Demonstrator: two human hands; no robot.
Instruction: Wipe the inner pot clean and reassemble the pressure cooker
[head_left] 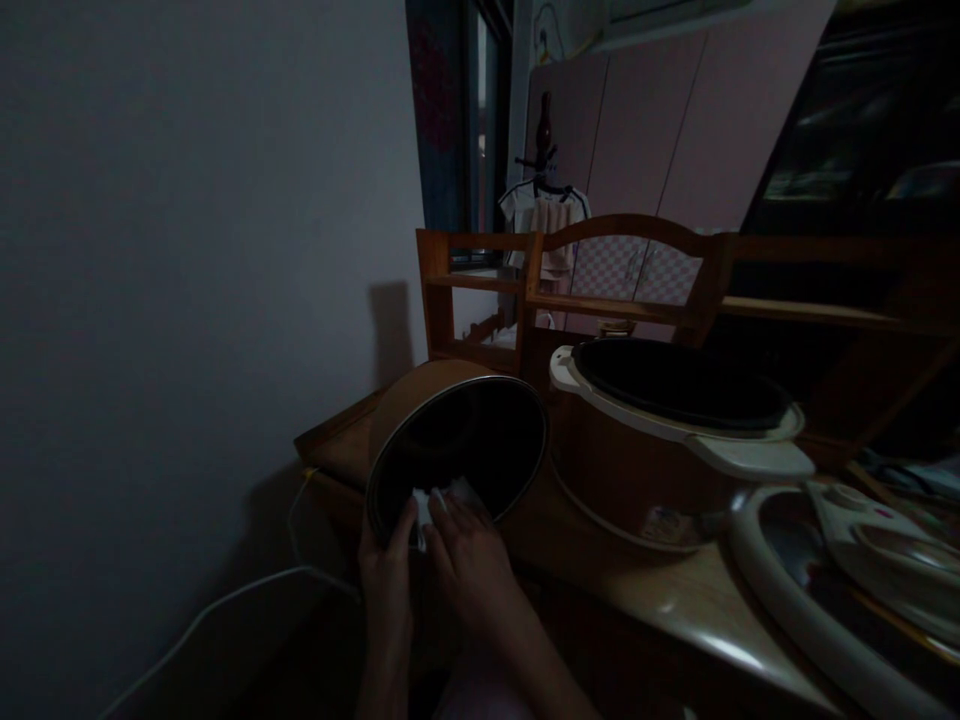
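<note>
A round inner pot, tan outside and dark inside, is tilted with its mouth toward me at the desk's left end. My left hand grips its near rim, thumb on the inner side and fingers hidden behind the wall. Inside the lower rim, my right hand is closed on a white cloth, pressing it against the pot's wall. The cloth may be a tissue; the dim light hides its texture. To the right stands the cooker body, with white handles and a dark open top.
The cooker lid lies at the right on the wooden desk. A wooden shelf rack rises behind the pots. A white wall stands close on the left, with a white cable hanging below.
</note>
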